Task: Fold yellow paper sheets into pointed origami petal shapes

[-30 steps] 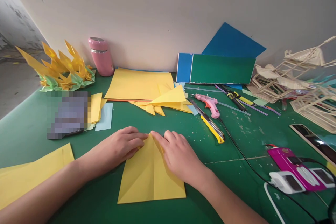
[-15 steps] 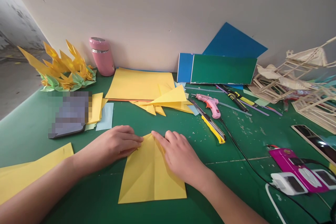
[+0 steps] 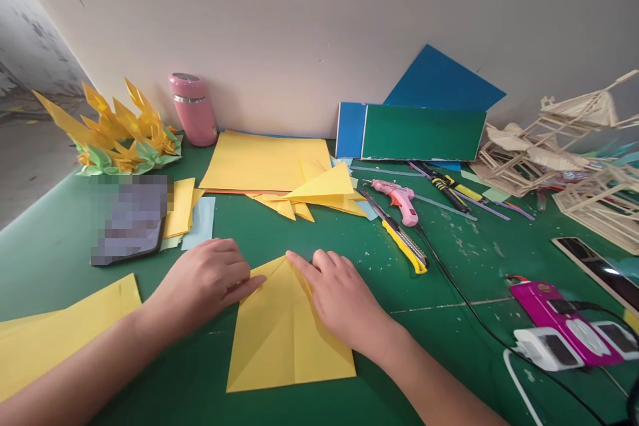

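Observation:
A yellow sheet of folded paper (image 3: 294, 333) lies in front of me, with a pointed top, creases fanning down its face and a crease down the middle. My left hand (image 3: 212, 279) is at its upper left edge, fingers curled and thumb laid on the folded flap, pinching that edge. On the other side, my right hand (image 3: 339, 293) presses the tip with a stretched index finger; its remaining fingers are bent, and the palm covers part of the right edge. Another folded yellow sheet (image 3: 74, 326) is partly hidden behind my left forearm.
Beyond my hands lie yellow paper sheets (image 3: 264, 160), folded yellow pieces (image 3: 324, 186), a utility knife (image 3: 404, 243) and a pink glue gun (image 3: 397, 196). Its cord runs toward a magenta power strip (image 3: 554, 313). A phone (image 3: 132, 219), pink flask (image 3: 194, 110) and paper-flower piece (image 3: 130, 133) stand left.
My left hand has slid slightly left and down from near the tip along the paper's left edge. My right index finger remains at the tip.

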Tool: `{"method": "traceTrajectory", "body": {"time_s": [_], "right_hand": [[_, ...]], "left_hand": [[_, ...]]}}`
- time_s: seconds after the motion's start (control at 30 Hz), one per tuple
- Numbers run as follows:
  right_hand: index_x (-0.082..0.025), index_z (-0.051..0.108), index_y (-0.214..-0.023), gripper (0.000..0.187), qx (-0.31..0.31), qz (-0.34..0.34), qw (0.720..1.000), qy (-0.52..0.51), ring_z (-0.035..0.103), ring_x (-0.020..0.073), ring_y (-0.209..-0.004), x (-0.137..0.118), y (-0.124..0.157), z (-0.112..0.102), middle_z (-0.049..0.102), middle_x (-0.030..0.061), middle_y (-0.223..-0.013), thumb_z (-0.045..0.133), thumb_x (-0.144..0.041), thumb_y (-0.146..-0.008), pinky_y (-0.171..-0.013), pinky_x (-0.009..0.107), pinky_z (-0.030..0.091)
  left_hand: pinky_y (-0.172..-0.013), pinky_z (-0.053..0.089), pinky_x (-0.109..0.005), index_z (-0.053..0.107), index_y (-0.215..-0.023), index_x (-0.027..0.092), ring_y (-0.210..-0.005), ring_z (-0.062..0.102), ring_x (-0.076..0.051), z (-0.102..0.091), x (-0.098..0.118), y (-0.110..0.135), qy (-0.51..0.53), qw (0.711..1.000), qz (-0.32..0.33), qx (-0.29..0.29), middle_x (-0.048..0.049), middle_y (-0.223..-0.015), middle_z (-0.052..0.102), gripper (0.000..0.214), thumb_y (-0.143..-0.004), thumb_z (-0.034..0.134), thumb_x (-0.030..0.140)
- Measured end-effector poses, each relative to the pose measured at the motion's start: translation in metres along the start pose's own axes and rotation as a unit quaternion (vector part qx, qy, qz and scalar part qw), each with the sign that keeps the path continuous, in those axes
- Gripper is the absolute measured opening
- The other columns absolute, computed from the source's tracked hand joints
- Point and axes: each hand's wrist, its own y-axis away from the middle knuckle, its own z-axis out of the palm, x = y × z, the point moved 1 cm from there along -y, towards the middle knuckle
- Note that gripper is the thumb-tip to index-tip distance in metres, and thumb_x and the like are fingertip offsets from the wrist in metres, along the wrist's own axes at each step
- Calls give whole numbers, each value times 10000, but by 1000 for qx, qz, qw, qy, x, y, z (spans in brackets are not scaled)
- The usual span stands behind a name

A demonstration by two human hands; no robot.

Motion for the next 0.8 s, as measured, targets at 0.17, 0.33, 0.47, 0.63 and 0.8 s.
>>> {"method": "traceTrajectory", "body": {"time_s": [0.17,0.33,0.47,0.63,0.8], "right_hand": [[-206,347,-1462,625,12,-3,1000,1,482,227,-842,0,0,0,540,84,-944,387,-32,-863,-750,352,395],[-177,326,-1469,656,31,-10,999,-8,482,238,-861,0,1,3,542,92,-959,384,-21,-834,-769,374,407],[-159,309,-1465,657,59,-12,998,-21,494,239,-885,2,2,7,558,102,-1013,375,-25,-825,-790,382,420],[-122,298,-1453,637,70,-6,997,-34,508,250,-932,3,3,9,573,126,-1079,359,-31,-826,-828,401,430],[-125,314,-1430,594,85,-7,996,-42,512,245,-944,3,3,9,582,131,-1090,344,-31,-844,-848,401,428]], "left_hand": [[-526,396,-295,522,-679,207,-561,539,-179,13,4,4,-62,993,-93,-29,12,-587,564,310,-909,507,415],[-605,444,-318,528,-782,214,-665,574,-203,17,4,2,-20,988,-151,-16,3,-700,578,243,-831,578,447],[-565,439,-273,468,-733,219,-635,526,-168,20,12,-1,55,990,-129,-17,14,-683,540,165,-875,487,302],[-727,499,-296,504,-857,209,-845,575,-178,28,19,0,125,989,-82,-1,-44,-908,604,117,-872,420,130],[-837,513,-357,560,-894,210,-946,614,-208,33,15,4,146,988,-46,-26,-75,-1061,666,92,-867,489,158]]}}
